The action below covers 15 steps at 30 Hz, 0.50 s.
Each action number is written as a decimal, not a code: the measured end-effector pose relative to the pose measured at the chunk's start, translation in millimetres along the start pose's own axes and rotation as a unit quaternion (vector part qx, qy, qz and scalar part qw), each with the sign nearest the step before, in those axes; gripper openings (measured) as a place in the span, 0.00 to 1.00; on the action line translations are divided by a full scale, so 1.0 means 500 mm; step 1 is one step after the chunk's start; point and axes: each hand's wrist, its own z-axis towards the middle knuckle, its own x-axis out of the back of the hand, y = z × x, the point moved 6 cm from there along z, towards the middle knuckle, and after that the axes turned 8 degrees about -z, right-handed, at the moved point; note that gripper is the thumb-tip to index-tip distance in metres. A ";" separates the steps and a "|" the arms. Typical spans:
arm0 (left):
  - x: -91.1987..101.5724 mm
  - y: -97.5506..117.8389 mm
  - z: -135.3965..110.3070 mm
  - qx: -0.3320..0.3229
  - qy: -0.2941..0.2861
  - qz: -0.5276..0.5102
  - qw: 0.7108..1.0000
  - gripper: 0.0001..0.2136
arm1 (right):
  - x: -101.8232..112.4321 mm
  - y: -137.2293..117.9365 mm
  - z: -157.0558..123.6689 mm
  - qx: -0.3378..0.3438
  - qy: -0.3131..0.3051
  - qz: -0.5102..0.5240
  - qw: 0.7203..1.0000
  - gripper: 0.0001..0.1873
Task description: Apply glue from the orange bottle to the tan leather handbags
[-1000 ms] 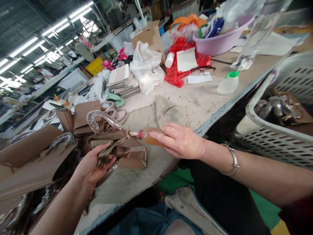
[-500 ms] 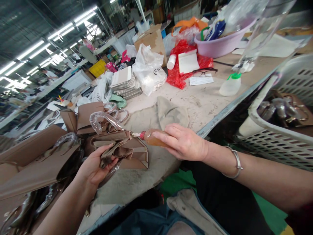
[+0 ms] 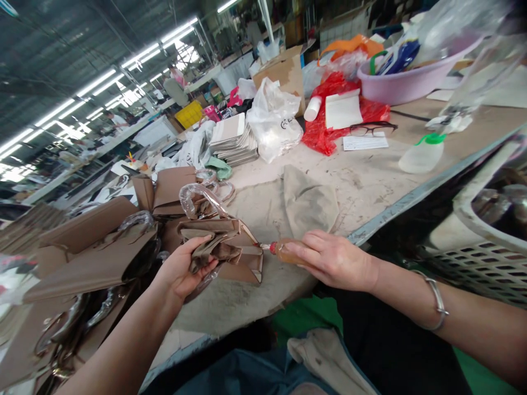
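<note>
My left hand (image 3: 187, 269) is closed on the folded brown lining (image 3: 220, 247) of a brown handbag (image 3: 242, 266) that lies on its side on the table. My right hand (image 3: 329, 258) wraps round an amber glue bottle (image 3: 288, 251) with a red collar. The bottle's narrow tip touches or nearly touches the bag's open edge, near its right corner. A plastic-wrapped handle (image 3: 197, 197) arches up from behind the bag. My right fingers hide the rear of the bottle.
More brown bags (image 3: 99, 258) are stacked at left. A grey cloth (image 3: 308, 200) lies beyond my hands. Farther back are a stack of panels (image 3: 236, 142), a white plastic bag (image 3: 274, 123), eyeglasses (image 3: 373, 127) and a green-capped bottle (image 3: 424, 153). A white basket (image 3: 473, 241) stands at right.
The bottle's tip has moved along the bag's edge, from its upper part down toward the right corner. My left hand keeps its hold on the lining. The camera view has turned left.
</note>
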 end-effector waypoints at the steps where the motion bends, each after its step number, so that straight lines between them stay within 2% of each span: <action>1: 0.000 -0.001 -0.001 0.003 -0.001 0.000 1.000 0.01 | 0.001 0.001 0.000 0.001 0.003 0.000 1.000 0.22; 5: 0.003 -0.003 0.002 0.001 -0.002 -0.003 1.000 0.03 | -0.007 0.006 -0.003 -0.015 -0.001 -0.003 1.000 0.22; 11: 0.005 -0.004 0.003 -0.006 -0.003 -0.001 1.000 0.04 | -0.031 -0.008 -0.012 -0.040 -0.065 0.023 0.997 0.21; 15: 0.002 -0.004 -0.004 -0.004 -0.006 -0.011 1.000 0.02 | -0.028 -0.009 -0.008 -0.055 -0.048 0.027 0.997 0.22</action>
